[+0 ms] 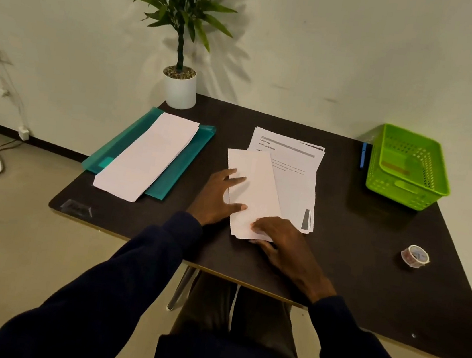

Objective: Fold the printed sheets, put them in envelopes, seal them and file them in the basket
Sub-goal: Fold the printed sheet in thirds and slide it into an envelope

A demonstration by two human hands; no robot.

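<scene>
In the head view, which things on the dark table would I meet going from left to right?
Teal folder with the white envelopes on it → folded sheet under the left hand and right hand → blue pen → green basket. Plant pot, printed stack and tape roll overlap these, so I omit them.

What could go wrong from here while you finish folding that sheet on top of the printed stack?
1. The folded sheet lies askew on the loose stack of printed sheets, with the left hand pressing it and the right hand at its near end; creasing there might shift or crumple the pages beneath.
2. The envelopes overhang the teal folder near the edge of the table, so pulling one out could drag others off.
</scene>
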